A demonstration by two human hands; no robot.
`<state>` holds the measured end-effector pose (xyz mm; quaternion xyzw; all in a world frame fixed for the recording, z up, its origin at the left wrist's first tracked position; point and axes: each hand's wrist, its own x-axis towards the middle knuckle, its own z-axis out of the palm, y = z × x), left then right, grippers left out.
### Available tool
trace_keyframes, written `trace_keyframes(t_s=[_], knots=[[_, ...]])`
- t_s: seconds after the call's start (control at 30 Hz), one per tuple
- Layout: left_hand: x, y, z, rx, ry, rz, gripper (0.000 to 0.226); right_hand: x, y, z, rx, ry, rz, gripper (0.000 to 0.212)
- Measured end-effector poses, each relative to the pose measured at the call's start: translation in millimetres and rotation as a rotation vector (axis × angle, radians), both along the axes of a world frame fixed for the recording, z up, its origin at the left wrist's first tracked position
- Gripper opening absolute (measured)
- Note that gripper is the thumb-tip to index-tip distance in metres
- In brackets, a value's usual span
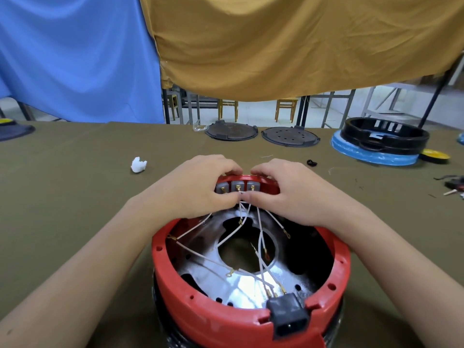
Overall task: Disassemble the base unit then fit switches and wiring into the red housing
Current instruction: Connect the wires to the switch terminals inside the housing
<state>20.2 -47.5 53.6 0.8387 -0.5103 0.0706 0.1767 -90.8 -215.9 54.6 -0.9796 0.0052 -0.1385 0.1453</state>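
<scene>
A black power socket (288,316) sits in a notch at 6 o'clock on the rim of the red housing (200,307), which stands on the table (75,197) nearest the camera; its lower edge is cut off by the frame. Inside, white wires (261,237) with brass terminals cross loosely over a shiny metal plate (241,287) with a round centre hole. At 12 o'clock on the rim three grey switches (237,186) sit side by side. Both hands curl over that far wall: the left hand (200,183) and right hand (283,189) have fingers hooked over the outside, hidden from view, thumbs meeting below the switches where the wires gather. Whether the thumbs pinch a wire is hard to make out. Toward 1 o'clock lie two dark round lids (261,134); at 10 o'clock a white wad (138,165)
</scene>
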Motion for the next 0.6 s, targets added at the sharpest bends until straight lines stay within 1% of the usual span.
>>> trace_keyframes(t_s=[0.13,0.3,0.37,0.47,0.53,0.6], knots=[[0.7,-2.1,-0.6,0.021,-0.011,0.009,0.037,3.6,1.8,1.3,-0.032,-0.007,-0.028,0.031],[0.7,-2.5,0.4,0.038,-0.015,0.009,0.037,8.3,5.6,2.3,-0.176,0.01,-0.036,0.032],[0.9,-0.7,0.5,0.02,-0.002,0.01,0.04,7.6,4.7,1.4,-0.163,0.004,-0.032,0.032],[0.6,3.8,0.5,-0.014,0.074,0.021,0.055,5.5,2.9,-1.0,-0.086,-0.001,0.007,0.036],[0.9,4.6,0.1,-0.014,0.076,0.012,0.05,6.7,1.9,-2.0,-0.077,0.019,0.036,0.038],[1.0,4.0,0.2,-0.011,0.058,0.009,0.044,8.9,1.2,-1.9,-0.098,0.033,0.044,0.034]])
